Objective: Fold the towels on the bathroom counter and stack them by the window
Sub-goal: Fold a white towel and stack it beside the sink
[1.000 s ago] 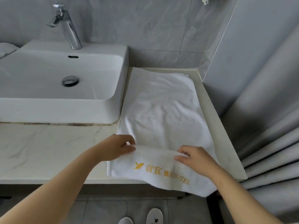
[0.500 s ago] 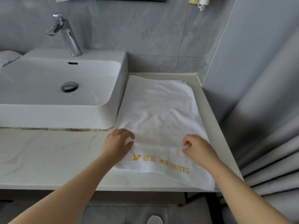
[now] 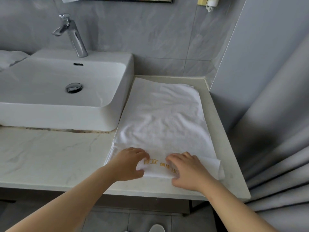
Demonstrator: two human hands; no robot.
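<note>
A white hotel towel (image 3: 163, 118) lies spread lengthwise on the pale marble-patterned counter (image 3: 50, 156), just right of the white washbasin (image 3: 127, 91). Its left edge runs close along the basin's right wall. Its far end nearly reaches the grey tiled wall (image 3: 150, 30) behind the basin.

The end of the towel nearest the person, forward of the basin's front face, is turned over on itself into a thick fold. This fold shows gold embroidered lettering (image 3: 157, 162) (Chinese characters, then "HO" before a hand covers the rest).

The left hand (image 3: 130, 163) grips the fold at the end closer to the basin, with the fingers curled over the top and the thumb at the fold's near edge. The right hand (image 3: 187, 171) grips the same fold farther from the basin, with the fingers bent over the cloth and the thumb tucked under its edge. Both bare forearms reach in across the counter's front.

A chrome mixer tap (image 3: 71, 34) stands on the basin's back ledge, and a chrome drain plug (image 3: 74, 87) sits in the bowl. Left of the basin, at the picture's edge, another white towel (image 3: 10, 58) lies bunched. Well to the right of the basin, past the counter's end, hangs a grey curtain (image 3: 275, 148). Below and to the right of the basin, the toe of a white slipper (image 3: 157, 228) shows on the floor tiles.
</note>
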